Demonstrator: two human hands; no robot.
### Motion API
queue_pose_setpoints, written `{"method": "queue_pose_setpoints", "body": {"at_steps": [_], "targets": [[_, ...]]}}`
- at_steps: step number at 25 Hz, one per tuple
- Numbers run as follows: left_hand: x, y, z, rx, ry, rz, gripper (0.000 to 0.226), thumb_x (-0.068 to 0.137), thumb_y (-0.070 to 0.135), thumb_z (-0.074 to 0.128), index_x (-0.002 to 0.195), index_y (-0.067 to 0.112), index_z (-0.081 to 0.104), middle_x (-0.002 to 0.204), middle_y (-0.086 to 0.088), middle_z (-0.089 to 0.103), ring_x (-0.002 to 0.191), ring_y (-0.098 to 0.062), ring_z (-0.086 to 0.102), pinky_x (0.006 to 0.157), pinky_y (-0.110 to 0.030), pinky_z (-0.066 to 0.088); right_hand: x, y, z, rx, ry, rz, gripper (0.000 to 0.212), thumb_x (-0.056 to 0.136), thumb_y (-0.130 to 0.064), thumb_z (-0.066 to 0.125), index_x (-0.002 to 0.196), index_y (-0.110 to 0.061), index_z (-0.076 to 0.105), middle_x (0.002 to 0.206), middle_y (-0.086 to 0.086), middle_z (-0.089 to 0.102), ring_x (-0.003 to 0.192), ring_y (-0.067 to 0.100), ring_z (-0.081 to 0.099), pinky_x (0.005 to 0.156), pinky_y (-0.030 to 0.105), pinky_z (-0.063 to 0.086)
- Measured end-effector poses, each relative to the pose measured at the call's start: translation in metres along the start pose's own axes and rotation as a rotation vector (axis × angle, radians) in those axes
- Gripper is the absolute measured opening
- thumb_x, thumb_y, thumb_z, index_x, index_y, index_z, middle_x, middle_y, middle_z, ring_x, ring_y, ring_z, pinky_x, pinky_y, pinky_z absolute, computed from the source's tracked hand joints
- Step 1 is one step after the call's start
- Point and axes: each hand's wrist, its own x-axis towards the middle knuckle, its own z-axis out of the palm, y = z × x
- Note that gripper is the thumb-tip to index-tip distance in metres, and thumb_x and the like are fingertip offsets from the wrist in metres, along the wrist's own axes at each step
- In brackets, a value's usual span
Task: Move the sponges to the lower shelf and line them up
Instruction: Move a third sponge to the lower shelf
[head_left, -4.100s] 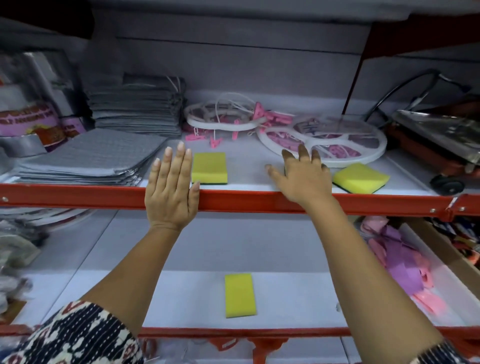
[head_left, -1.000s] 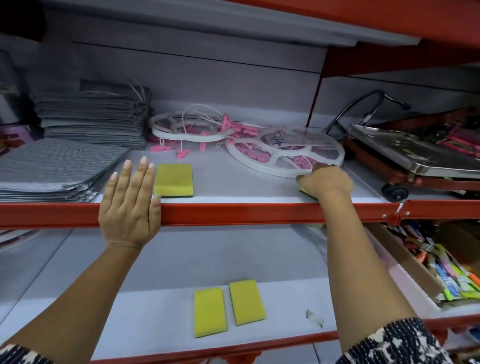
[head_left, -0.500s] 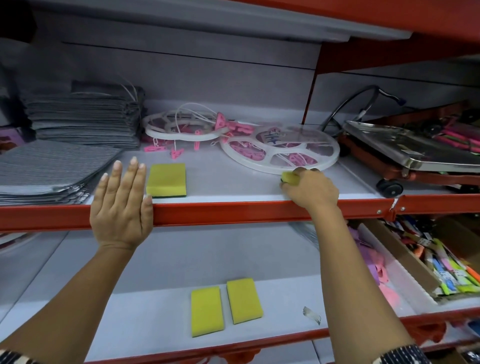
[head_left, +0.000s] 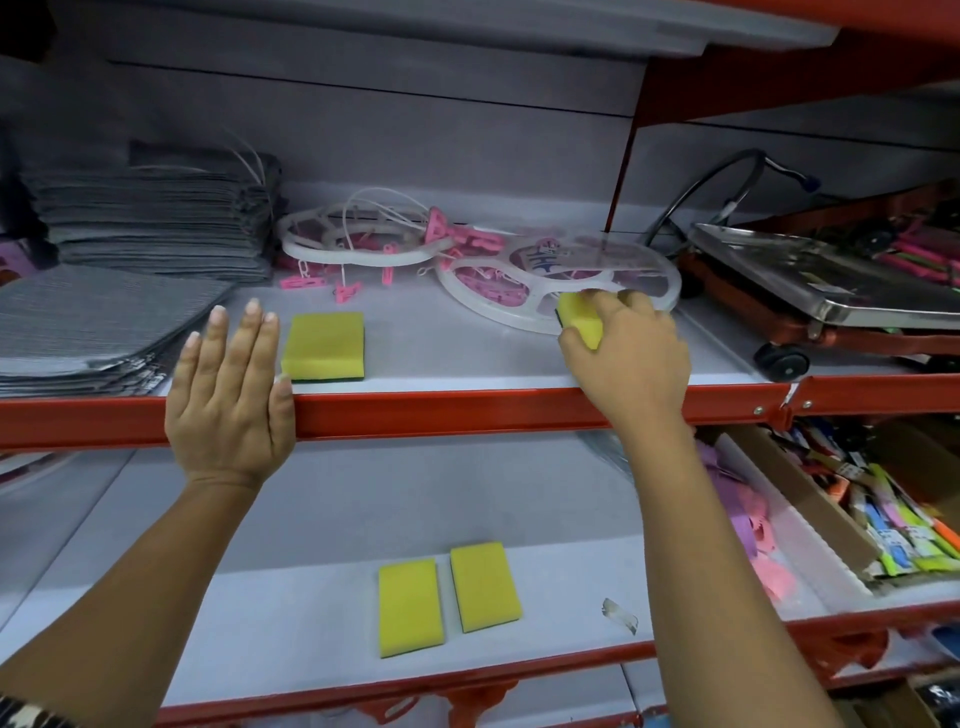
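My right hand (head_left: 631, 358) grips a yellow sponge (head_left: 582, 318) with a dark green underside, lifted just above the upper shelf (head_left: 457, 343) near its red front rail. A second yellow sponge (head_left: 324, 345) lies flat on the upper shelf, right beside the fingers of my left hand (head_left: 228, 395). That hand rests flat and open on the red rail (head_left: 441, 413), holding nothing. On the lower shelf (head_left: 291, 613) two yellow sponges (head_left: 410, 605) (head_left: 484, 586) lie side by side near the front edge, the right one slightly farther back.
Stacks of grey cloths (head_left: 104, 327) fill the upper shelf's left. White round hangers with pink pegs (head_left: 519, 275) lie behind my right hand. A metal trolley (head_left: 831, 291) stands at right. A cardboard box of packaged goods (head_left: 883, 519) and pink items (head_left: 753, 525) sit on the lower right.
My right hand closed on the right-hand sponge on the upper shelf and has drawn it left and toward the front rail, raising it. My left hand stayed on the rail.
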Motion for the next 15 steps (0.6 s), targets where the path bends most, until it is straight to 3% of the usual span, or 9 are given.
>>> {"method": "queue_pose_setpoints", "body": {"at_steps": [4,7,11,15], "targets": [[-0.001,0.000,0.001,0.004,0.014,0.004,0.050,0.101,0.028,0.022,0.144,0.007,0.038,0.145,-0.010,0.043,0.140,-0.028,0.030,0.116,-0.040,0.024,-0.072,0.007,0.025,0.089,0.439,-0.090,0.042,0.088,-0.034,0.055,0.128,-0.021,0.058,0.137,0.014,0.054,0.113,0.036,0.053,0.088,0.043,0.043],[-0.002,0.000,0.002,0.002,0.022,0.010,0.050,0.101,0.028,0.021,0.143,0.007,0.038,0.145,-0.011,0.043,0.140,-0.028,0.029,0.116,-0.039,0.023,-0.125,0.027,0.064,0.114,0.473,-0.137,0.042,0.090,-0.031,0.057,0.130,-0.018,0.055,0.138,0.020,0.051,0.119,0.038,0.051,0.099,0.043,0.039],[-0.002,-0.001,0.002,0.005,0.025,0.007,0.051,0.102,0.029,0.019,0.143,0.007,0.039,0.146,-0.010,0.043,0.140,-0.027,0.028,0.116,-0.040,0.024,-0.176,0.061,0.125,0.104,0.202,-0.077,0.043,0.092,-0.033,0.050,0.133,-0.017,0.051,0.140,0.020,0.048,0.123,0.038,0.048,0.097,0.045,0.041],[-0.003,-0.001,0.004,0.017,0.040,0.016,0.051,0.101,0.029,0.019,0.143,0.007,0.040,0.145,-0.010,0.044,0.141,-0.026,0.028,0.116,-0.039,0.024,-0.196,0.087,0.176,0.031,-0.273,0.017,0.046,0.091,-0.039,0.039,0.129,-0.017,0.053,0.133,0.019,0.054,0.115,0.039,0.054,0.083,0.048,0.052]]}}
